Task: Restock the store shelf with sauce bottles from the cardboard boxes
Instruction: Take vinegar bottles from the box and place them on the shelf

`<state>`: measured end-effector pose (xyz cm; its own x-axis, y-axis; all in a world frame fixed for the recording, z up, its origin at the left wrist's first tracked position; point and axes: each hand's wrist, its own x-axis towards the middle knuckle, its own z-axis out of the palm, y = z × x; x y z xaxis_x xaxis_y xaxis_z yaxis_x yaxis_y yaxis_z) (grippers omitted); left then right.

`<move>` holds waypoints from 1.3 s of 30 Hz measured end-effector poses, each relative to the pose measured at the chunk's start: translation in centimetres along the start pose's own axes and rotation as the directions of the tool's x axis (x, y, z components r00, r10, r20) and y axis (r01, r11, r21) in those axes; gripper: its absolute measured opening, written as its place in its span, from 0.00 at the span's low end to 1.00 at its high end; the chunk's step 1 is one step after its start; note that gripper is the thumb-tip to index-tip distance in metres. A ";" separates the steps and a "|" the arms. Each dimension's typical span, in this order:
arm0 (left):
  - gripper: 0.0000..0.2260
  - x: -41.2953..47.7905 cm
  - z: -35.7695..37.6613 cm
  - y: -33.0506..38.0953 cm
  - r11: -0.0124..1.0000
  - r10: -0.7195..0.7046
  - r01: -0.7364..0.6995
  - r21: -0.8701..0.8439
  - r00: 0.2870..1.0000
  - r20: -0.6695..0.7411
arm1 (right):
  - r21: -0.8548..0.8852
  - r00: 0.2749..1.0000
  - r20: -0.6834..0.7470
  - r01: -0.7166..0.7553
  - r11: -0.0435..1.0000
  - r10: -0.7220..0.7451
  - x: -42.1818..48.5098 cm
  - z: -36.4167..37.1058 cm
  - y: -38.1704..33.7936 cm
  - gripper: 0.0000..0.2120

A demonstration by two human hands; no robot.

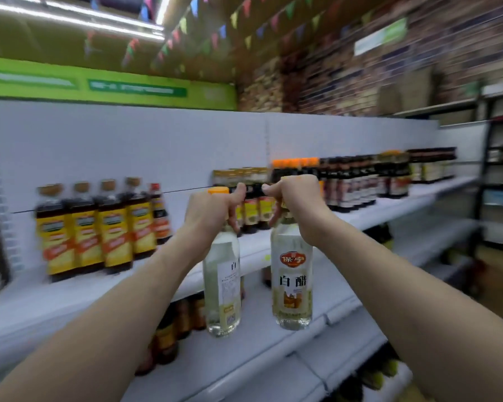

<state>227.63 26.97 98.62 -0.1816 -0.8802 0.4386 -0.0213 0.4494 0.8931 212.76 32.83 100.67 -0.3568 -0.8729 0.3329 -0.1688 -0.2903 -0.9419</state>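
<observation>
My left hand grips the neck of a clear white-vinegar bottle with an orange cap, its back label facing me. My right hand grips the neck of a second clear vinegar bottle, front label toward me. Both bottles hang upright in front of the white top shelf, side by side and slightly apart. No cardboard box is in view.
On the top shelf stand dark sauce bottles with yellow labels at left, and rows of dark bottles at right. Bare shelf lies between them. Lower shelves hold more dark bottles. A dark rack stands far right.
</observation>
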 end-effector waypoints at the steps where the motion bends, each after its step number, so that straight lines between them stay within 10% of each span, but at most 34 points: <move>1: 0.24 0.9 2.8 0.0 0.999 0.008 -0.008 -0.032 1.000 0.020 | -0.017 1.000 -0.029 0.005 1.000 -0.006 1.1 -2.5 0.5 0.09; 24: 0.30 24.2 53.0 -6.9 0.961 0.171 0.016 -0.277 0.751 0.638 | -0.207 0.721 -0.693 -0.224 0.952 0.019 24.5 -39.4 11.8 0.07; 39: 0.26 33.5 79.7 -11.3 0.966 0.132 0.074 -0.247 0.683 0.718 | -0.217 0.665 -0.747 -0.241 0.946 -0.002 38.1 -62.3 19.7 0.10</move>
<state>143.39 4.64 95.24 -0.8330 -0.4325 0.3450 0.2092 0.3312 0.9201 138.56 18.28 97.51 -0.9231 -0.2869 0.2562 -0.2734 0.0206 -0.9617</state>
